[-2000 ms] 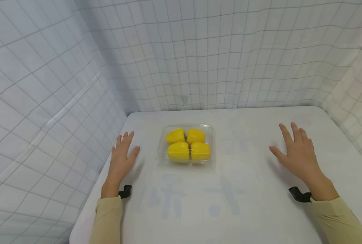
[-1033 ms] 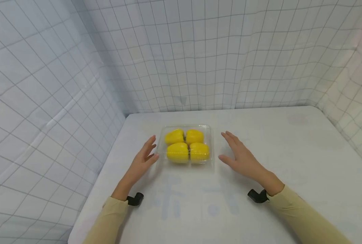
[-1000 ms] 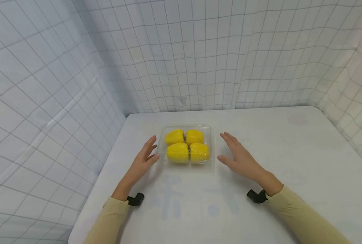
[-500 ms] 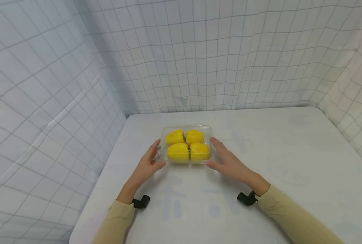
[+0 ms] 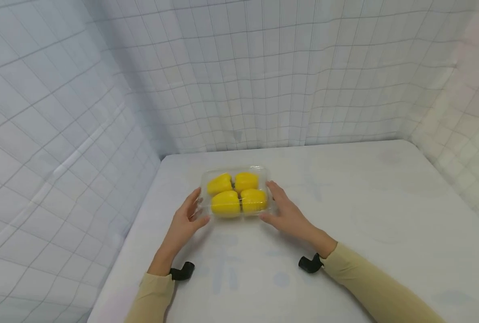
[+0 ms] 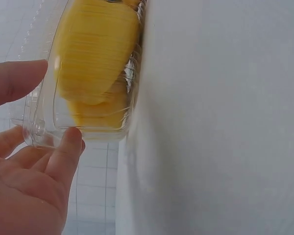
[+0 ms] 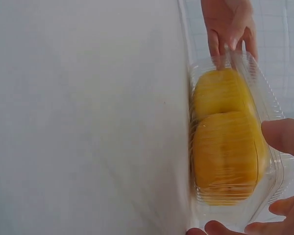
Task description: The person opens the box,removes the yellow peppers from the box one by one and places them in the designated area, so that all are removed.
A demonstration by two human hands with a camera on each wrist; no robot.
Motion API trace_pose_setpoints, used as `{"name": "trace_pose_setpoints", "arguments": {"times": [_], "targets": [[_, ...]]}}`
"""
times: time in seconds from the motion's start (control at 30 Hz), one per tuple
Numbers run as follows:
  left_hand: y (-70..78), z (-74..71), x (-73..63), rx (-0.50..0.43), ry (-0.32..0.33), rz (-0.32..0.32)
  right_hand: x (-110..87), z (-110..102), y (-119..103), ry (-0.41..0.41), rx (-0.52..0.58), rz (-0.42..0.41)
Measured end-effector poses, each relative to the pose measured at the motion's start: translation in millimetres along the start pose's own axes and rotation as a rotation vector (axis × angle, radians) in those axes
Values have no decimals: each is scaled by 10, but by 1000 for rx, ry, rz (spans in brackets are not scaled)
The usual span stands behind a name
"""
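At the left of the frame a gridded sheet (image 5: pixel 41 134) slants down to the tabletop (image 5: pixel 356 193), leaving only a narrow strip of room between the tabletop's left edge and the left hand (image 5: pixel 184 222). Its sleeve (image 5: pixel 150 296) is cut off by the bottom of the frame, with a dark wrist piece (image 5: pixel 183 272) just above the cuff. The left fingers are curved round the left end of a clear plastic box (image 5: pixel 263 178), thumb at the near corner; some fingertips are hard to make out behind plastic in the head view.

The box sits left of centre on the tabletop, near the far edge, with a thin strip behind it and a broader stretch in front, between the forearms. Inside lie four yellow peppers (image 5: pixel 225 204), two behind two; the box's underside is hidden, and glare blurs its walls.

The right hand (image 5: pixel 287 216) has its fingers clasped about the box's right end, thumb in front, the others along the side; both wrist views crop their own hand, and the left one also cuts off the box at the top. Right of that hand, the tabletop gives wide room out to its slanting right edge.
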State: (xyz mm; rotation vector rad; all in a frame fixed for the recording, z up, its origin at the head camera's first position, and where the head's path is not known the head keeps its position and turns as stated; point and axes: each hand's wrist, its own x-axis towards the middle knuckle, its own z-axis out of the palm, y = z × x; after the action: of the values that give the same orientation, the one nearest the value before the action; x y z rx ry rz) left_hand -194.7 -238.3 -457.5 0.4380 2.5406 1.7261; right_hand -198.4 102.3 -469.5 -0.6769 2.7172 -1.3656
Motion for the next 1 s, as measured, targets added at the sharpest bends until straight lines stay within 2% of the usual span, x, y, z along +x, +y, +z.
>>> {"name": "trace_pose_setpoints", "arguments": {"times": [0.17, 0.33, 0.5, 0.77, 0.87, 1.0], "targets": [[-40, -125, -65, -42, 47, -42, 67, 119, -41, 1, 21, -33], [-70, -170, -78, -89, 28, -23, 82, 149, -38, 1, 125, -57], [-72, -159, -77, -132, -6, 7, 49, 178, -16, -33, 239, -52], [-61, -117, -13, -116, -60, 8, -24, 156, -20, -27, 312, -35], [-66, -100, -5, -95, -56, 6, -5, 150, 30, -24, 314, -30], [-98, -89, -62, -99, -28, 7, 2, 179, 41, -41, 343, -22]]}}
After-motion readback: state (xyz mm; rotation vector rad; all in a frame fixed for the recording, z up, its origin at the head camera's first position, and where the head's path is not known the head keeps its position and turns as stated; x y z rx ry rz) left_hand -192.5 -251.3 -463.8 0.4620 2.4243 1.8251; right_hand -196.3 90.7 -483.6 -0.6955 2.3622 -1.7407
